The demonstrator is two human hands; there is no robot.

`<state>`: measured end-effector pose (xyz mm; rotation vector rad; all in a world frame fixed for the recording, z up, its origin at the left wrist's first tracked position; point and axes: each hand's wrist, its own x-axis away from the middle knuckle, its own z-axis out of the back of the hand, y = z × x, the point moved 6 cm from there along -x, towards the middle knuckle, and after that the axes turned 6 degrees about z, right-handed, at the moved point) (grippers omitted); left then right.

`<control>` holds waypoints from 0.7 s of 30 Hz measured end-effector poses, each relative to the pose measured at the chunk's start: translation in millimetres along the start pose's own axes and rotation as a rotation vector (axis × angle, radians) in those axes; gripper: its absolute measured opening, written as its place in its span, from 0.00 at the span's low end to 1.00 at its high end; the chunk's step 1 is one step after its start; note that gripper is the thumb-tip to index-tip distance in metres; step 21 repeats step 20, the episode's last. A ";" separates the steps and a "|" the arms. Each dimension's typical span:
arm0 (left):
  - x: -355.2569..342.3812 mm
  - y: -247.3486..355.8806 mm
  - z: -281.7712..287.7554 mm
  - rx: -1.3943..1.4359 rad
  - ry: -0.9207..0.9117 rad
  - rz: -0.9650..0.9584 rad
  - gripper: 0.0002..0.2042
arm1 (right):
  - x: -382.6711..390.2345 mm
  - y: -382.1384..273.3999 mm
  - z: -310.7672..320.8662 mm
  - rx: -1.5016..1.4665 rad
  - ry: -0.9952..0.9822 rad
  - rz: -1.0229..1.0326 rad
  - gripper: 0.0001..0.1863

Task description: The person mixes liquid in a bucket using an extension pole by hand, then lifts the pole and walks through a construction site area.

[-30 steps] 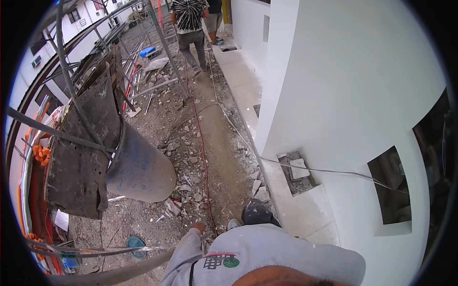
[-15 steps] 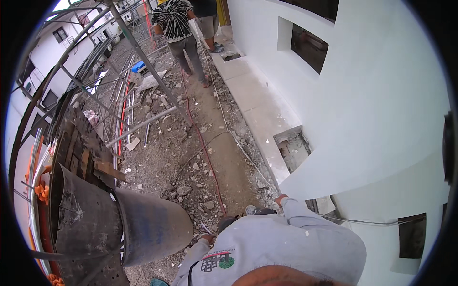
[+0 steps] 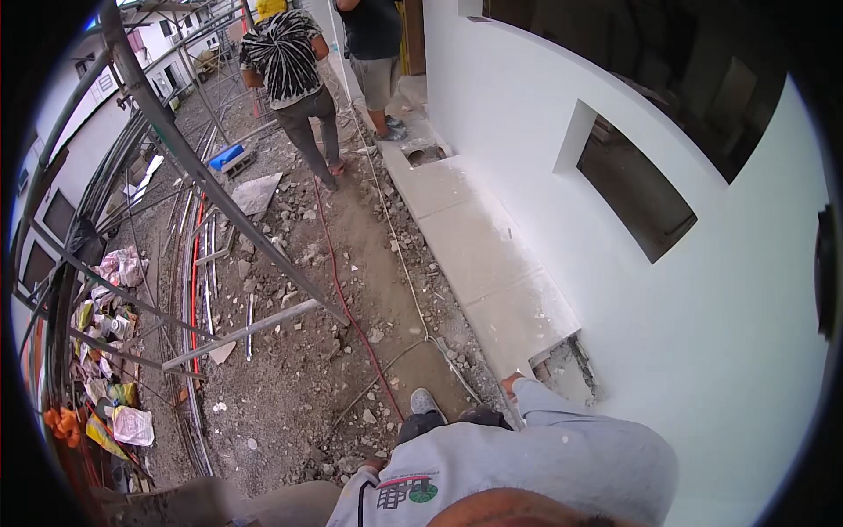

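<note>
My right hand [image 3: 511, 384] hangs low beside the concrete ledge, at the end of a grey sleeve [image 3: 549, 406]. It is small and partly turned away, so its fingers cannot be made out. Next to the left side of my grey shirt [image 3: 492, 457] shows a bit of my left hand [image 3: 376, 463], its fingers hidden. Ahead of my right hand a pale cord [image 3: 406, 272] runs along the ground. A red cord [image 3: 338, 277] lies left of it, passing near my shoe [image 3: 423, 402].
A white wall [image 3: 632, 290] and concrete ledge [image 3: 474, 255], with an opening [image 3: 562, 373] in it, line the right. Scaffold poles [image 3: 206, 180] slant across the left. Two people stand ahead, one in a patterned shirt [image 3: 281, 57]. Rubble [image 3: 290, 386] and bagged litter [image 3: 132, 426] cover the ground.
I have moved forward along the path. The large drum at the left has slid back to the lower edge, and the people and scaffold appear nearer.
</note>
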<state>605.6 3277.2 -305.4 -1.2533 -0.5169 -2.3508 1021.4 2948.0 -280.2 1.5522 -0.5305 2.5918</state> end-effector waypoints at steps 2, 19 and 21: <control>-56.4 -21.0 113.4 0.357 0.023 0.171 0.24 | -15.4 31.1 -2.0 0.408 -0.169 0.036 0.17; -343.4 -141.4 606.6 0.653 -0.136 0.444 0.24 | -321.1 -480.9 223.0 0.365 -0.060 0.181 0.16; -363.6 -130.4 628.4 0.659 -0.156 0.420 0.24 | -342.4 -525.9 268.1 -0.176 0.100 -0.004 0.15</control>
